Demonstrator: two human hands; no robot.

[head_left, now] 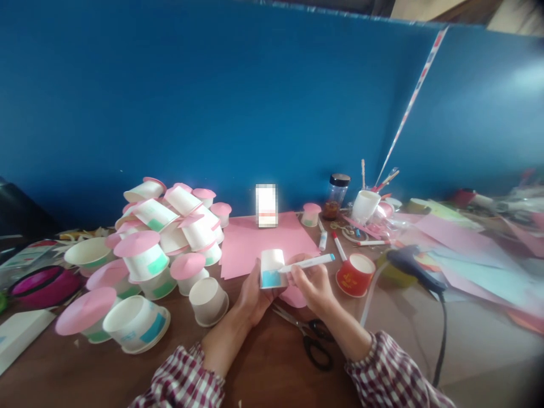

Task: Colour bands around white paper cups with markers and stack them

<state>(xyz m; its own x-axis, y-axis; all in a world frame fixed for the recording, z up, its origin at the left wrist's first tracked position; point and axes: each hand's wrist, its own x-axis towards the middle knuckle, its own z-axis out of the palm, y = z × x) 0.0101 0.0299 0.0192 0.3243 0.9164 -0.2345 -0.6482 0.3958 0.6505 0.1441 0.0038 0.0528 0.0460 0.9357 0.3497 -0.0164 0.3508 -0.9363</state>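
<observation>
My left hand (pixel 254 296) is closed round a small white paper cup (pixel 272 267) held upside down, with a blue band near its rim. My right hand (pixel 311 283) grips a white marker with a blue end (pixel 310 262), its tip against the cup's side. Both hands hover over the brown table (pixel 263 362), just in front of a pink paper sheet (pixel 259 241). A pink paper disc (pixel 294 297) lies under my right hand. Black-handled scissors (pixel 312 337) lie between my forearms.
A heap of white cups with pink lids (pixel 170 226) fills the left. A red cup (pixel 355 275), markers (pixel 339 245), a jar (pixel 336 195), a cup of tools (pixel 365 205) and a glue gun (pixel 414 267) with its cord sit right. Blue board (pixel 212 102) behind.
</observation>
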